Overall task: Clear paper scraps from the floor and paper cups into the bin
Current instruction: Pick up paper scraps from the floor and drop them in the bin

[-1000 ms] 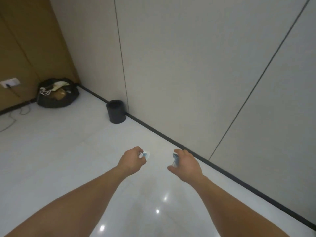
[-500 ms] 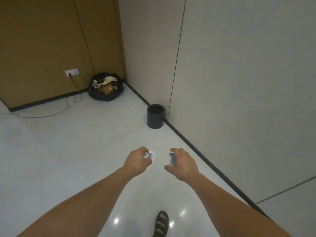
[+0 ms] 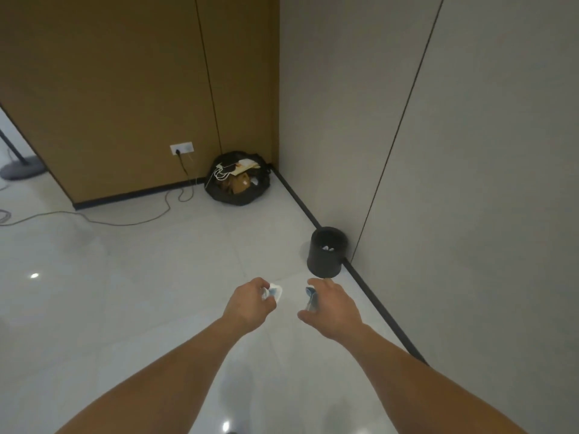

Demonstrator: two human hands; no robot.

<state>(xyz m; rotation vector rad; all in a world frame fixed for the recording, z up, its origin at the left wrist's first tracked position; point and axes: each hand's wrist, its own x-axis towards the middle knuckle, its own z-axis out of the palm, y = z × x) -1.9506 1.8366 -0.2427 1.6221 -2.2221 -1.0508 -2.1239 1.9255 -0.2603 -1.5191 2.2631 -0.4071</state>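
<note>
My left hand (image 3: 250, 303) grips a crumpled paper scrap (image 3: 273, 291); my right hand (image 3: 332, 305) pinches a second scrap (image 3: 310, 298). Both hands are near the black bin (image 3: 326, 261), which stands against the wall (image 3: 470, 183).

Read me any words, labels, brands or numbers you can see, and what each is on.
No readable text anywhere.
Left paper piece, gripped by the left hand: blue print, too blurred.
Right paper piece, gripped by the right hand: blue print, too blurred.
Brown packet in the black bag: too small.
Bin: no label visible.
</note>
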